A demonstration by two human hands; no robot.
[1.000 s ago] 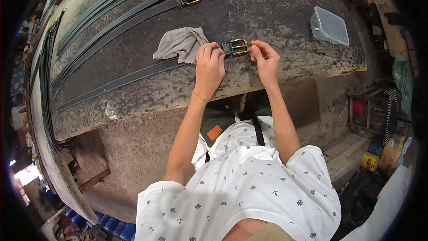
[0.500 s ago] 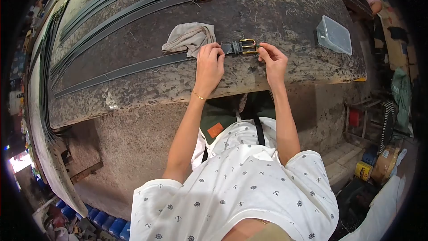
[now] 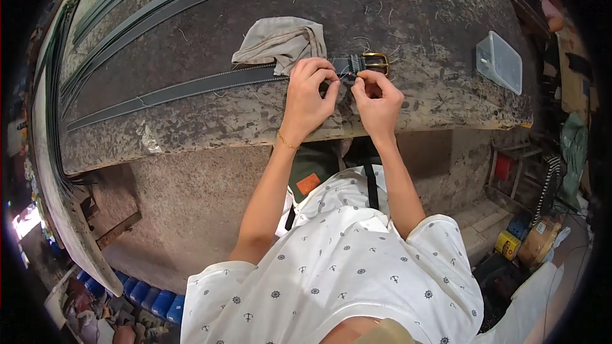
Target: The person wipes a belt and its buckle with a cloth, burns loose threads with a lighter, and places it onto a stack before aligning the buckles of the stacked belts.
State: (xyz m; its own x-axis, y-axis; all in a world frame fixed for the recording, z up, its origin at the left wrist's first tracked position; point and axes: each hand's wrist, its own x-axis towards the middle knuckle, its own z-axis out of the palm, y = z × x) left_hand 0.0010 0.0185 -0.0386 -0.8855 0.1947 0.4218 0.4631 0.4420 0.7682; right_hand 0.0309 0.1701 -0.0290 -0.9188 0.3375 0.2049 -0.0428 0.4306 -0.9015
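Observation:
A grey belt (image 3: 210,83) with pale edge stitching lies across the worktable, its brass buckle (image 3: 376,64) at the right end. My left hand (image 3: 310,97) is at the belt's lower edge, left of the buckle, thumb and forefinger curled towards each other; what they hold, if anything, is too small to make out. Just below the buckle, my right hand (image 3: 379,99) pinches with thumb and forefinger near the belt loop, and its fingertips hide whatever is between them. A crumpled beige cloth (image 3: 280,41) touches the belt beside my left hand.
More grey belts (image 3: 191,1) with brass buckles lie at the table's (image 3: 440,32) far left. A clear plastic box (image 3: 499,62) stands at the right. Dark strips hang over the left edge. Loose threads are scattered about. Part of another person shows at the upper right.
My right hand has moved from the buckle's right tip to below the belt loop, nearer my left hand. The camera view has shifted slightly.

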